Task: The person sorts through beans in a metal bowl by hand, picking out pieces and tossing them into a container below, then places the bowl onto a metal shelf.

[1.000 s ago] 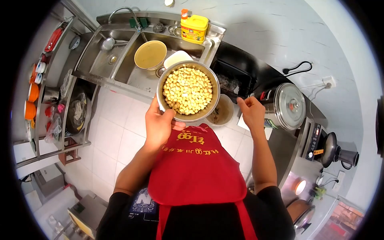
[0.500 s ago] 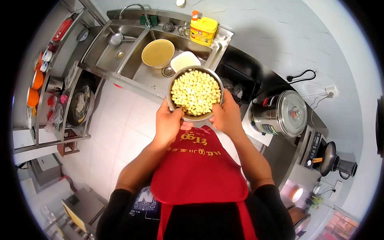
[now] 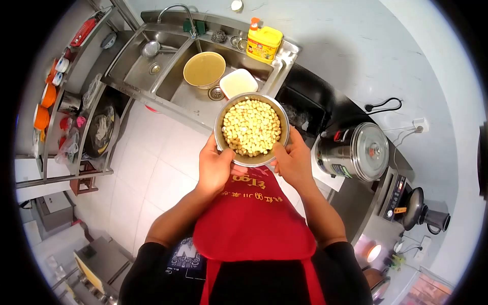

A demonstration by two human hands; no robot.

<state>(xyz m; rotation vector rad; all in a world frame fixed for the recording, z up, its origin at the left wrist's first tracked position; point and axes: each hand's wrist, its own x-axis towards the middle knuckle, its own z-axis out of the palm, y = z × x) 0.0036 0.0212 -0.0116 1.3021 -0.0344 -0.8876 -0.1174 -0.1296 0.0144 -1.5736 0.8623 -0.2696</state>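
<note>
A round metal bowl (image 3: 219,133) full of pale yellow beans (image 3: 251,124) is held up in front of the red apron (image 3: 254,218). My left hand (image 3: 214,165) grips its lower left rim, thumb on top and fingers underneath. On the lower right rim my right hand (image 3: 293,161) has the same kind of grip. Just beyond the bowl, a white square container (image 3: 239,83) and a yellowish round basin (image 3: 204,69) stand in the metal sink (image 3: 178,94).
A yellow jug (image 3: 264,43) stands on the sink's back ledge. Right of the sink are a black basin (image 3: 303,107), a large lidded metal pot (image 3: 356,152) and an induction cooker (image 3: 395,197). Shelves (image 3: 76,66) with orange-and-white items run along the left.
My right hand, earlier apart from the bowl, came to its right rim and now grips it. The bowl has shifted right and slightly down in view.
</note>
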